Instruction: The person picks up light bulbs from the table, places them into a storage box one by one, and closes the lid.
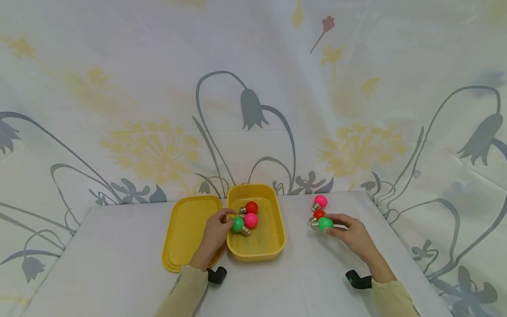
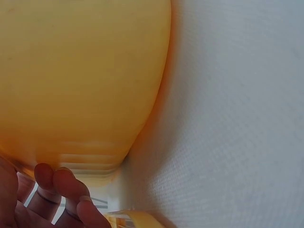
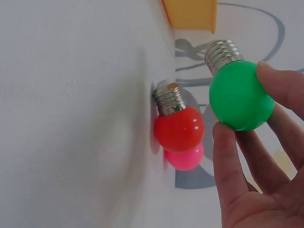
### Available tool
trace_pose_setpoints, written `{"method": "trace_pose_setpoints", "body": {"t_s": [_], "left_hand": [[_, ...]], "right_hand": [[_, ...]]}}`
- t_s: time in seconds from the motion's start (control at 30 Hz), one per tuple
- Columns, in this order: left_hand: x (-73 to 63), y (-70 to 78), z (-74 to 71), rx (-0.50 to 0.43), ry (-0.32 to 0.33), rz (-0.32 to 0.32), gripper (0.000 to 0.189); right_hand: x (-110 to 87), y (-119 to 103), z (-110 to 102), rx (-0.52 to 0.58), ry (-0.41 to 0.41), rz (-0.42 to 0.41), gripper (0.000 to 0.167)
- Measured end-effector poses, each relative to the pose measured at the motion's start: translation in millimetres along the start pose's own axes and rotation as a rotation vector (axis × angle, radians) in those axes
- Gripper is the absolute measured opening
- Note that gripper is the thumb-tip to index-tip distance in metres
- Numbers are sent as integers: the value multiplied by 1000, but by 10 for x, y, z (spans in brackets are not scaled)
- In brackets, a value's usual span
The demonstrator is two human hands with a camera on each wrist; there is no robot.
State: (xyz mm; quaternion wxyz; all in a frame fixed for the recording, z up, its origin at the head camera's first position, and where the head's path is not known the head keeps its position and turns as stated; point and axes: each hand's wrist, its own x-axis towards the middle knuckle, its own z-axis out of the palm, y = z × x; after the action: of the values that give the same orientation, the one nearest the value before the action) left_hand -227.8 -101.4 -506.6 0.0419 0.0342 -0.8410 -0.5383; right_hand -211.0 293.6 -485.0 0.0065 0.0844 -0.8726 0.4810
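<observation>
My left hand (image 1: 215, 226) grips the left rim of a yellow plastic box (image 1: 261, 253). In the left wrist view, curled fingers (image 2: 71, 187) lie against the box's outer wall, and the thumb is hidden. Inside, a green light bulb (image 1: 237, 225) lies right at that hand, beside a pink bulb (image 1: 251, 220) and a red bulb (image 1: 251, 207). My right hand (image 1: 350, 231) pinches another green bulb (image 3: 241, 96) by its round part, the metal screw base pointing away. Close behind it, a red bulb (image 3: 179, 129) and a pink bulb (image 3: 185, 156) lie on the table.
A yellow lid (image 1: 186, 233) lies flat left of the box, partly under the left forearm. The white-covered table (image 1: 119, 259) meets a flower-printed cloth (image 1: 158, 88) at the back. Black wrist mounts (image 1: 358, 280) sit on both arms.
</observation>
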Motion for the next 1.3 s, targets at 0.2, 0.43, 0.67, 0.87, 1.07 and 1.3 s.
{"method": "trace_pose_setpoints", "body": {"t_s": [0.2,0.43,0.67,0.87,1.07,1.3], "left_hand": [[15,-9,-4,3,-2,-7,22],[25,-23,-9,6,-5,0,22],[21,-15,-7,5,-14,1,22],[19,-5,-4,6,-20,0,23],[3,10,-4,-12,-20,-13,22],[1,-2,4,-38,-19,-21,23]], "right_hand": [[25,-67,61,63,-11,-24,47],[60,-153,179,118,-39,-59,44],[105,-227,299,109,-33,-56,41],[125,-307,369,76,-36,-80,40],[165,-379,424,63,-52,-99,41],[250,-462,486,127,-83,-161,40]]}}
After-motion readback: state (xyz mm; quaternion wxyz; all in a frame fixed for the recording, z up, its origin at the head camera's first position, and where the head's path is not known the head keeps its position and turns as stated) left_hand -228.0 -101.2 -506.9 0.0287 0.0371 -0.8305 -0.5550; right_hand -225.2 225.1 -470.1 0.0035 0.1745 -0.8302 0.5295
